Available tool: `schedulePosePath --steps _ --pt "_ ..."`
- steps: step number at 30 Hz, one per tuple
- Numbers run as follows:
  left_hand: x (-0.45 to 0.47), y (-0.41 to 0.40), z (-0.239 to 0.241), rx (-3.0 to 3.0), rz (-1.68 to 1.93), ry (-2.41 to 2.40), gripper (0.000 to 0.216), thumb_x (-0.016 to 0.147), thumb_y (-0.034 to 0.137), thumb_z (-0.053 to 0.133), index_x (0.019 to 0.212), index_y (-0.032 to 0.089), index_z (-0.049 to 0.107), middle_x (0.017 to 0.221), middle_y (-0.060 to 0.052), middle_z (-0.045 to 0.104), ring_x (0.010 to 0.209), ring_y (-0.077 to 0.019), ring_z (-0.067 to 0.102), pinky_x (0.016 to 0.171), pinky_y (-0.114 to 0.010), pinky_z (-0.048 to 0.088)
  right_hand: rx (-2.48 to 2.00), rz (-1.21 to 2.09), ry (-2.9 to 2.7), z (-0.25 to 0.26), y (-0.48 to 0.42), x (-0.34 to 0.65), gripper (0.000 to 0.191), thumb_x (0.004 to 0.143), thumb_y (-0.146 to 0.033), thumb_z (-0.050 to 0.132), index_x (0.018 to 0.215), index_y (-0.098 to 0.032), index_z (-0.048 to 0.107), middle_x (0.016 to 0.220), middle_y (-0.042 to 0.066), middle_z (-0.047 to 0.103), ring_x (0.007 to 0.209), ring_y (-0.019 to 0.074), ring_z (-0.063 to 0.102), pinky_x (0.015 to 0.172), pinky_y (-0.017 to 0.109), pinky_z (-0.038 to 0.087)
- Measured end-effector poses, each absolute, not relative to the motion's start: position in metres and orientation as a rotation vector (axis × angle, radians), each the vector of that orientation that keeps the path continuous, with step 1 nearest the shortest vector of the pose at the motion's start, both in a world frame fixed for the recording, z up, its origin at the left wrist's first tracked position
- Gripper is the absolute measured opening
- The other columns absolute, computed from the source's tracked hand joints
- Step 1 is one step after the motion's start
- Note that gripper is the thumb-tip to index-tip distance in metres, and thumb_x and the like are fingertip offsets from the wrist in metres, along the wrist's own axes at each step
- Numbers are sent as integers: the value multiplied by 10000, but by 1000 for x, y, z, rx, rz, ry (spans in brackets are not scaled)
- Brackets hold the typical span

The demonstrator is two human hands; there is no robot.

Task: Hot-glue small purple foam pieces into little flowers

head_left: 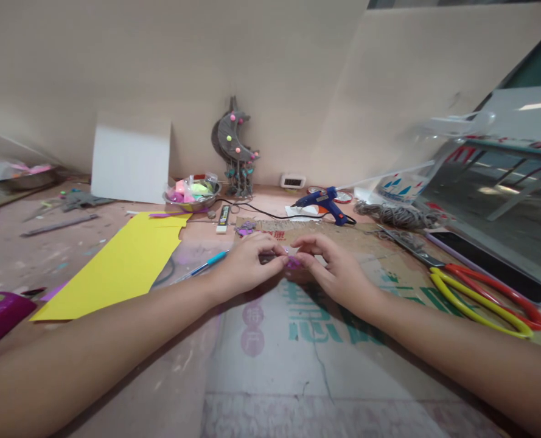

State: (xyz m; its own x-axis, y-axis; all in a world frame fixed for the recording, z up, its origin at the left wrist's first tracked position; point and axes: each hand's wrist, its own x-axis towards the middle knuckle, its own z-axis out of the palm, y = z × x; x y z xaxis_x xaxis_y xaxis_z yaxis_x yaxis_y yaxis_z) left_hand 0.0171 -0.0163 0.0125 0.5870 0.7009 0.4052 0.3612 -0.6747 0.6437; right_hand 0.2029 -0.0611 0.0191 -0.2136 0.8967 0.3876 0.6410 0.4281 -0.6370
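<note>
Over the cardboard sheet [261,371], my left hand [252,261] and my right hand [329,267] meet almost fingertip to fingertip. Both are closed in a pinch on a small purple piece [293,261], perhaps paper or clay; its kind is too small to make out. Fingers cover part of it. Just beyond my left hand lies a small purple and grey item [246,229]. A blue pen [206,265] rests beside my left wrist, its end close to the hand.
Yellow paper [119,261] and a magenta tool [3,316] are at left. Behind stand a bowl of coloured clay [192,193], a grey moon ornament [236,146] and a blue glue gun [320,204] with a cord. Scissors [480,298], a phone [493,261] and grey yarn [395,214] lie right.
</note>
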Motion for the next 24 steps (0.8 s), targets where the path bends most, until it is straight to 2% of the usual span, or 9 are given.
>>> schedulePosePath --steps 7,13,16,19,24 --pt "17 -14 10 2303 957 859 191 833 290 532 732 170 642 774 -34 631 801 -162 563 753 -288 424 -1377 584 -1952 25 -59 199 181 819 -340 544 837 -192 645 775 29 697 719 174 624 664 276 478" --pt "15 -11 9 2296 939 782 251 877 295 476 761 175 662 797 -40 639 822 -163 564 762 -288 420 -1423 619 -1880 25 -57 199 196 809 -339 521 742 -190 629 685 13 665 617 153 590 579 259 456" --pt "14 -10 11 2264 938 782 276 888 316 457 780 171 666 818 -42 644 828 -161 568 768 -286 422 -1426 631 -1877 25 -57 199 207 810 -347 513 741 -187 623 669 9 652 600 146 574 562 251 443" --pt "15 -11 12 2242 940 839 216 850 324 521 812 178 675 828 -39 648 835 -165 570 753 -282 425 -1422 644 -1896 24 -57 199 200 818 -345 511 762 -192 628 675 4 648 616 147 574 586 254 443" --pt "17 -14 12 2233 928 869 165 813 270 547 753 170 664 778 -28 643 799 -157 576 734 -274 429 -1396 678 -1894 24 -59 200 223 840 -364 494 761 -193 613 662 1 625 611 144 557 576 250 429"
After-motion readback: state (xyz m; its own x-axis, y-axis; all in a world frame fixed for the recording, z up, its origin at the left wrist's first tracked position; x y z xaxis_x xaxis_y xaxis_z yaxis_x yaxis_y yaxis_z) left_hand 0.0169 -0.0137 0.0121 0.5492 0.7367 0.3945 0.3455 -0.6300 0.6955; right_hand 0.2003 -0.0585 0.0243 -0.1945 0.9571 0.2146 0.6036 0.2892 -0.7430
